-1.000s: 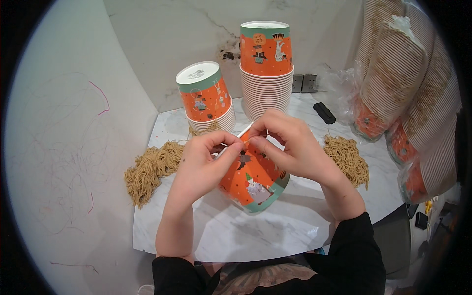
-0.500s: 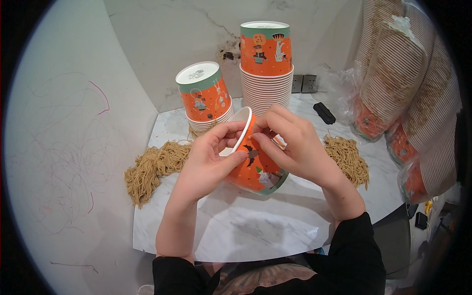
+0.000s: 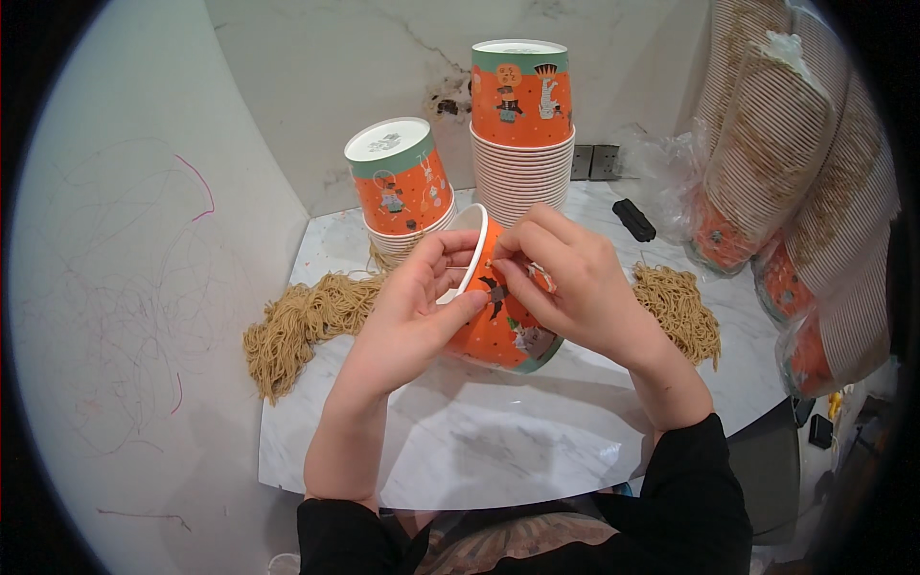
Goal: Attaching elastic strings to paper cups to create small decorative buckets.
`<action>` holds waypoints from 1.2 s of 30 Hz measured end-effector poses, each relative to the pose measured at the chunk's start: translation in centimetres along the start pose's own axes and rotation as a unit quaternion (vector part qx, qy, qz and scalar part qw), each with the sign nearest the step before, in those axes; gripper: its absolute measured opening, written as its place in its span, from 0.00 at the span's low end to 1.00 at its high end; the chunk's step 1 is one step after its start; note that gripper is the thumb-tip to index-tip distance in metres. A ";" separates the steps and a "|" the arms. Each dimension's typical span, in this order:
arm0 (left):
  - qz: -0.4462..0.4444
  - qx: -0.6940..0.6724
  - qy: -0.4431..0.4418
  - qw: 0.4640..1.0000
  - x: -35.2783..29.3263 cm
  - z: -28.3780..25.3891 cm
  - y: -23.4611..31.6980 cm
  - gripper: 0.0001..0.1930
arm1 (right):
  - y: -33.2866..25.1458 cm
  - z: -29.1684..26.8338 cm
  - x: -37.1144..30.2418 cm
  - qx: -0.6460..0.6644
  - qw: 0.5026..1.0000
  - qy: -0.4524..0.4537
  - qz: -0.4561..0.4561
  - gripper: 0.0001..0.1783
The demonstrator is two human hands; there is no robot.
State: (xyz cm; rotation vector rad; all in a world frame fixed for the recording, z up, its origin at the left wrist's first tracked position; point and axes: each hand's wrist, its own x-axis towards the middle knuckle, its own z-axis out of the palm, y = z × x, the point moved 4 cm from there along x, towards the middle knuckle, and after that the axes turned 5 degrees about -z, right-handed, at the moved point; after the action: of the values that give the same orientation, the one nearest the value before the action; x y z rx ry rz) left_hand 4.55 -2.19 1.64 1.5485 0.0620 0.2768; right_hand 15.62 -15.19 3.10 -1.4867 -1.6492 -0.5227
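Observation:
An orange paper bucket (image 3: 484, 333) with a white rim, a green base band and printed bat figures is tilted on its side above the table, its mouth facing left. My left hand (image 3: 410, 299) grips it at the rim, thumb on the outer wall and fingers inside the mouth. Against the outer wall just below the rim, my right hand (image 3: 567, 273) is closed in a pinch of thumb and fingertips. Whatever lies between those fingertips is too small to make out.
Behind stand a short stack of upturned buckets (image 3: 400, 196) and a taller stack (image 3: 521, 105). Bundles of tan cord lie at left (image 3: 305, 331) and right (image 3: 677, 311). A black object (image 3: 632, 220) rests at the back. Bagged bucket stacks (image 3: 767, 144) crowd the right side.
The bucket has turned slightly in my hands, and its printed bat sits a little further right. My right hand stays pinched at the wall; both hands have barely moved.

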 end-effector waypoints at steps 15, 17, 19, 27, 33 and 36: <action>-0.035 -0.108 -0.008 0.994 1.1 -1.9 -0.8 0.17 | -0.2 -0.2 0.1 0.036 0.999 0.030 0.006 0.06; -0.047 -0.105 -0.011 0.993 1.2 -2.2 -1.4 0.15 | -0.2 -0.1 0.1 0.044 0.999 0.030 0.005 0.06; -0.060 -0.103 -0.014 0.993 1.3 -2.2 -1.7 0.13 | 0.0 0.0 0.1 0.068 0.997 0.028 0.011 0.06; -0.034 -0.008 0.045 0.998 1.3 -2.1 -1.7 0.05 | 0.2 0.1 0.0 0.096 0.995 0.000 0.026 0.06; 0.104 0.303 0.180 0.930 0.6 -1.2 -0.4 0.05 | 0.9 0.9 -0.4 0.086 0.995 -0.039 0.045 0.05; 0.200 0.428 0.241 0.848 0.0 -0.3 1.1 0.05 | 1.1 1.1 -0.5 0.041 0.997 -0.057 0.030 0.05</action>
State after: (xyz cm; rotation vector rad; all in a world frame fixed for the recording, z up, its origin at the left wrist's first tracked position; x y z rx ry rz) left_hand 4.33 -1.95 2.67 2.3413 0.2901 1.0843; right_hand 16.28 -14.45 1.87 -1.5243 -1.6875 -0.3374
